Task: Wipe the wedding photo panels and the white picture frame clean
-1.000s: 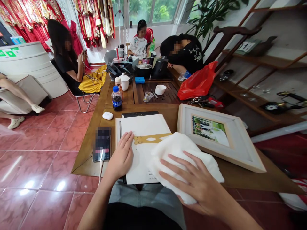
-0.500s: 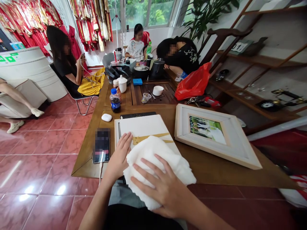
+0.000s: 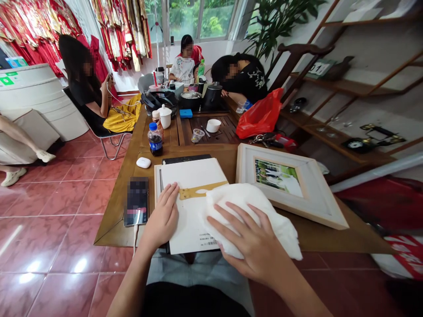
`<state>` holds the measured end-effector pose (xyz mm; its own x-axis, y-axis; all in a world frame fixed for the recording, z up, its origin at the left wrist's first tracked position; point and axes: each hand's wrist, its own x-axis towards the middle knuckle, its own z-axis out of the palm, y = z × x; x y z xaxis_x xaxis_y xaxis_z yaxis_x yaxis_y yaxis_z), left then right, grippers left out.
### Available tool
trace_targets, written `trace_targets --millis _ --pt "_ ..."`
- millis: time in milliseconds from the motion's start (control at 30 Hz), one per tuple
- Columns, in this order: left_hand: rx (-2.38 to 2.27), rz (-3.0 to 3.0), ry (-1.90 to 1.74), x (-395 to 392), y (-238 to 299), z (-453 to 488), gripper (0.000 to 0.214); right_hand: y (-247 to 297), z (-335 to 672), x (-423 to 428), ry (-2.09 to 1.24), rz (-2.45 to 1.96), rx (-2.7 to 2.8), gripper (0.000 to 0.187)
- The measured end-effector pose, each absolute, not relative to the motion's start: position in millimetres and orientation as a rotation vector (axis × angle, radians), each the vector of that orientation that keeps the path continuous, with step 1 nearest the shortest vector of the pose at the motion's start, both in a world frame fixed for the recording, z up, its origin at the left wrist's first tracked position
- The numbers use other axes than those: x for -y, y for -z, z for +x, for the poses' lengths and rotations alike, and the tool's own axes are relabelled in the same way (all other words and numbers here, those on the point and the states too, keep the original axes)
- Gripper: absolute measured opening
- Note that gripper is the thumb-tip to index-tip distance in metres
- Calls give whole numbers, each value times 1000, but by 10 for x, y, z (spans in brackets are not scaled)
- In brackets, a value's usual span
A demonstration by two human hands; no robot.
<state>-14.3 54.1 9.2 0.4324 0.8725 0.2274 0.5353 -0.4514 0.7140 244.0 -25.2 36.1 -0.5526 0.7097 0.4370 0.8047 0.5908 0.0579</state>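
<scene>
A white album box point(image 3: 188, 180) with a gold band lies at the near edge of the wooden table point(image 3: 324, 237). My left hand point(image 3: 162, 220) lies flat and open on its left edge. My right hand point(image 3: 254, 242) presses, fingers spread, on a white cloth point(image 3: 244, 200) that covers the box's right side. A white photo frame point(image 3: 310, 193) with a picture in it lies just to the right of the cloth.
A phone point(image 3: 136, 201) on a cable and a white earbud case point(image 3: 143, 162) lie left of the box. Farther back stand a cola bottle point(image 3: 155, 139), a tea tray point(image 3: 228, 132) with cups, kettles and a red bag point(image 3: 261, 116). Three people sit around the far end.
My right hand first slid the cloth left across the box, then back to the right. My left hand stayed on the box's left edge.
</scene>
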Motion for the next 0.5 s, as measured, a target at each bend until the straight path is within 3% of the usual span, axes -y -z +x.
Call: trace_targets --millis 500 --pt "-1146 2160 -778 -553 -60 -183 55 -434 1818 123 203 -1222 2513 61"
